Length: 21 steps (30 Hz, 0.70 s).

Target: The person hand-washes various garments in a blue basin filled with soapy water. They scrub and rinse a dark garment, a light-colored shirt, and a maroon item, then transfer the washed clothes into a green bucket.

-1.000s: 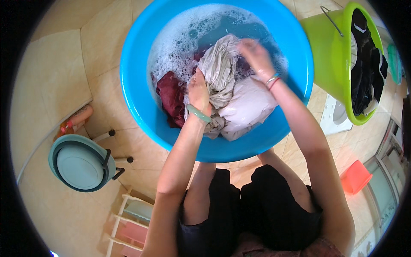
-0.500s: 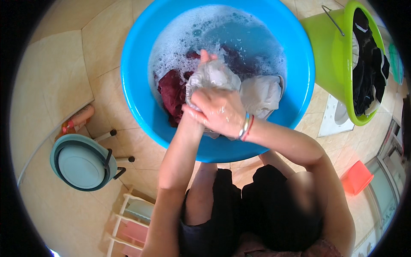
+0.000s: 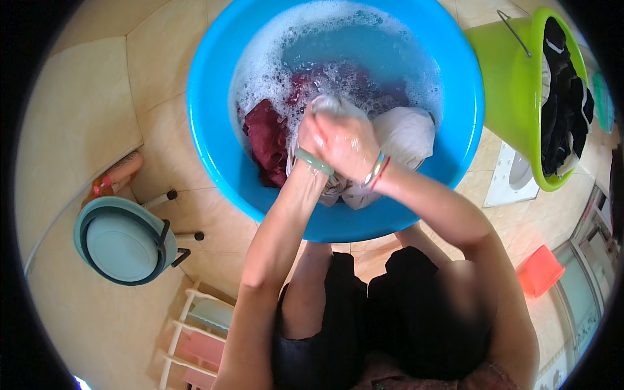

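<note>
- Pale cloth point(image 3: 403, 133) bunched between both fists over blue basin point(image 3: 214, 149), so suds fall back in.
- Left hand point(image 3: 312, 133), right hand point(image 3: 351, 146): grips closed on cloth, pressed together for rubbing.

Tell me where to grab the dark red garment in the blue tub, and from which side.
Grip the dark red garment at its bunched fold that rises above the suds, near the tub wall on the person's left. Come from above and the left: both hands, left hand and right hand, are clasped on the grey cloth just to its right, blocking that side.
</note>
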Each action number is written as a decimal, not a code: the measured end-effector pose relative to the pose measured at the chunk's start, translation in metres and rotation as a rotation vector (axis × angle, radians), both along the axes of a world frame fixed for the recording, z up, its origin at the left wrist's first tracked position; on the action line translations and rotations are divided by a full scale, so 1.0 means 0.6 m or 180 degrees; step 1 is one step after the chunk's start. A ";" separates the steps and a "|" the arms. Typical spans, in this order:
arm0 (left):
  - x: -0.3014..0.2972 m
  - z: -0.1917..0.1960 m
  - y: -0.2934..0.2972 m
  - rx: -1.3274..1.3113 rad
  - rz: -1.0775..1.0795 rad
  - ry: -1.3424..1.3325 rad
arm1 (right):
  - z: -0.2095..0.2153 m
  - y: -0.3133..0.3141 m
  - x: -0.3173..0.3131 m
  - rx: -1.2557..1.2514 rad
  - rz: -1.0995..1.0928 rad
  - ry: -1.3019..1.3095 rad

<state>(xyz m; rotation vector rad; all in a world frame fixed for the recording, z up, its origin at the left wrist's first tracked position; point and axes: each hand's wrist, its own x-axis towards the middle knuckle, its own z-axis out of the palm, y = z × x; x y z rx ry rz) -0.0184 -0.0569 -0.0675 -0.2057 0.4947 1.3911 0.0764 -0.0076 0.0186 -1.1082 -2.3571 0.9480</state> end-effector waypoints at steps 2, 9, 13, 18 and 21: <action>0.048 0.111 0.034 -0.1657 0.0035 0.1077 | -0.048 0.061 0.011 0.0030 -0.0060 -0.0827; -0.001 0.111 0.001 -0.1589 -0.0863 0.3741 | -0.020 0.165 0.097 -0.3494 -0.0893 0.1898; -0.025 0.146 0.044 -0.0494 0.0165 0.4062 | -0.002 0.153 0.094 -0.4144 -0.0264 0.1742; -0.045 0.181 0.070 -0.0611 -0.0393 0.3096 | 0.041 0.161 0.086 -0.4645 0.0011 0.2049; -0.044 0.169 0.069 -0.0793 0.0284 0.2715 | 0.016 0.166 0.097 -0.3301 0.0418 0.1224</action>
